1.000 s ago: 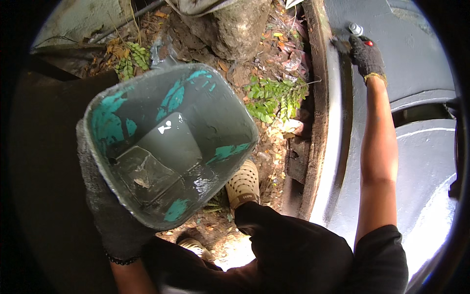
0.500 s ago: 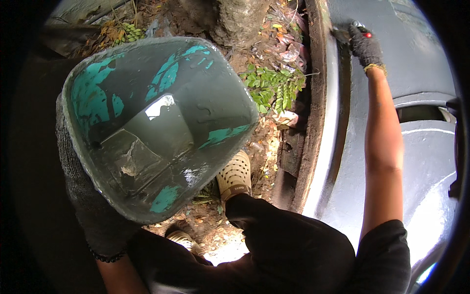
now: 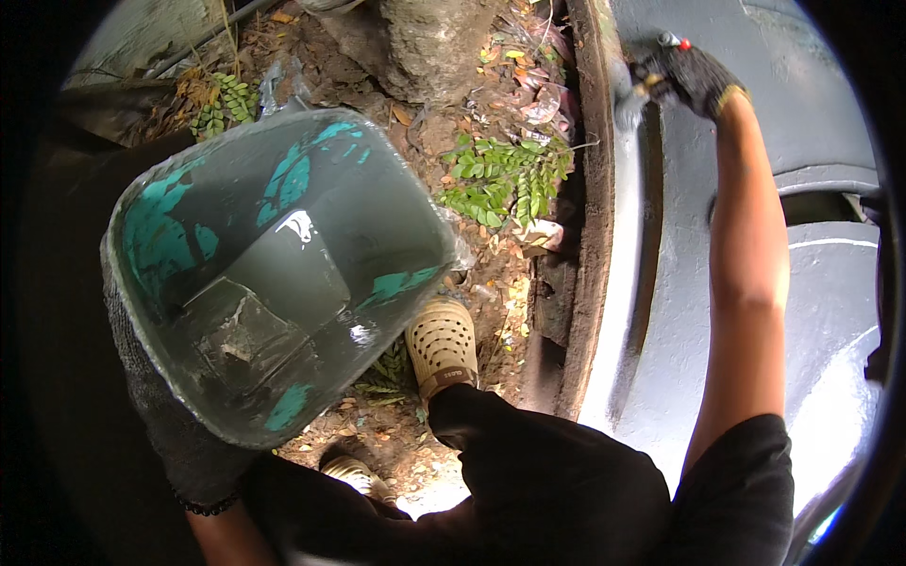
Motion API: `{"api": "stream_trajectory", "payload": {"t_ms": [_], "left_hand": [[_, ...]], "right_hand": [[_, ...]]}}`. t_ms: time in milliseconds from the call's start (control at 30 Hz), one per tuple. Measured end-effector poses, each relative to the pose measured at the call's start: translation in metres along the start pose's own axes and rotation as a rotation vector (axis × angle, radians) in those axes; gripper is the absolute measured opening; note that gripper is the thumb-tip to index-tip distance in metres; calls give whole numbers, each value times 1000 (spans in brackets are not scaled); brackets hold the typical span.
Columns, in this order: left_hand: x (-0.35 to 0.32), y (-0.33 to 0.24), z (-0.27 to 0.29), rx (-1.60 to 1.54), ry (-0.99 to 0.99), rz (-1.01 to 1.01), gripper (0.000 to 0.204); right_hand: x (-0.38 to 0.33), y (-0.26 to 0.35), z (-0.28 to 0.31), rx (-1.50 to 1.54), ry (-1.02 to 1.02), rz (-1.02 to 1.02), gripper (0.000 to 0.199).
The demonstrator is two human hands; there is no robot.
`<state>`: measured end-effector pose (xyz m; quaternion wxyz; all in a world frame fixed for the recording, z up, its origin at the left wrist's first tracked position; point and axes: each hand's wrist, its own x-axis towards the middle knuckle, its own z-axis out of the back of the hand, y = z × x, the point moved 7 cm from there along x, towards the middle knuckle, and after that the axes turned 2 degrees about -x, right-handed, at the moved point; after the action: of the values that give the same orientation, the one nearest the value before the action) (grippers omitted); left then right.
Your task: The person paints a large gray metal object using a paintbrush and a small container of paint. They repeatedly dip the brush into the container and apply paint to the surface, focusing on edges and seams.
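A square-mouthed plastic bucket (image 3: pixel 377 189), teal under smears of grey paint, hangs tilted at the left with wet grey paint in its bottom. My left hand (image 3: pixel 156 377), in a dark knitted glove, grips its left side; the fingertips are hidden behind the wall. At the upper right my gloved right hand (image 3: pixel 694 80) is closed around a paintbrush (image 3: pixel 630 106). Its grey bristles touch the pale edge of a large grey-painted surface (image 3: pixel 736 160). A small silver and red piece shows above the knuckles.
A rough brown edge (image 3: pixel 590 236) runs alongside the painted surface. Left of it, a tree trunk (image 3: pixel 434 47), a leafy green sprig (image 3: pixel 505 179) and litter lie on the leaf-strewn soil. My beige clog (image 3: pixel 442 340) stands below the bucket. A slot (image 3: pixel 819 208) opens in the painted surface.
My right hand has turned, and the brush has moved down and left onto the pale edge. The bucket has shifted left and slightly down in view, still in my left hand.
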<state>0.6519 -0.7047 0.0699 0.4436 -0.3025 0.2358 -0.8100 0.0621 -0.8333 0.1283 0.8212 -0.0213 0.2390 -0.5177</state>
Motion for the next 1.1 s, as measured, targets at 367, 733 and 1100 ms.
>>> {"api": "stream_trajectory", "payload": {"t_ms": [367, 733, 1100], "left_hand": [[-2, 7, 5, -23, -8, 43, 154], [1, 0, -3, -64, 0, 89, 149], [-1, 14, 1, -80, -18, 176, 144]], "right_hand": [[1, -13, -25, -215, -285, -450, 31], [-3, 5, 3, 485, 127, -631, 32], [12, -17, -11, 682, -562, -476, 36]]}}
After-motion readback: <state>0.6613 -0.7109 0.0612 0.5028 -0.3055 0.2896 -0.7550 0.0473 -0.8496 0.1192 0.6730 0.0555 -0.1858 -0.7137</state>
